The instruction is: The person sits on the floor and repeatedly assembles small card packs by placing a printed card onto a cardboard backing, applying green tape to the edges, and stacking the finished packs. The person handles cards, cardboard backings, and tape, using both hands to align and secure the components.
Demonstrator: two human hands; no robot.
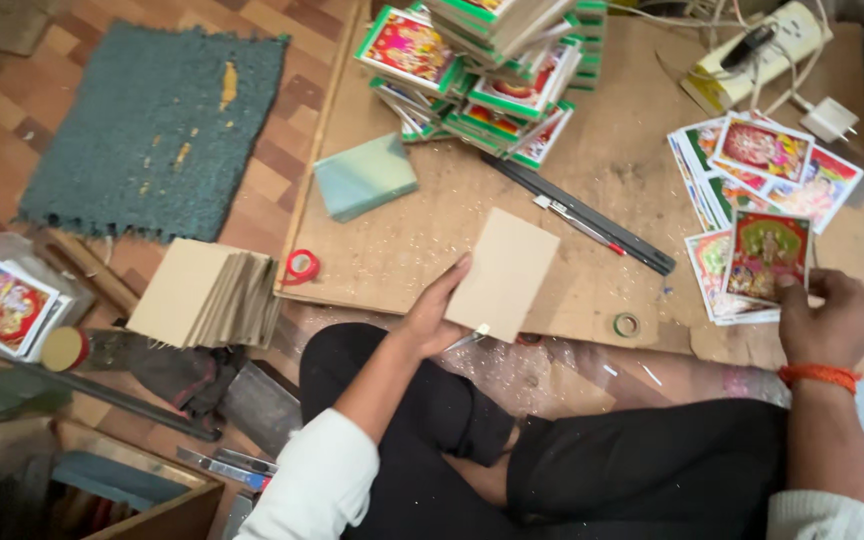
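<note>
Nearest, the left hand [430, 312] pinches a plain tan board [503, 273] by its lower left edge, tilted above the cardboard sheet [422, 240]; it looks light and stiff, safe to grip at the rim. The right hand [824, 318] pinches a colourful printed card [768, 253] at its lower corner, over the spread of prints [742, 160]; thin and bendable, probably slick, best held by the margins. Farther off lies a stack of framed pictures [482, 70].

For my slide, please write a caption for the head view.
Left hand holds a plain board; right hand picks a colourful print.
</note>
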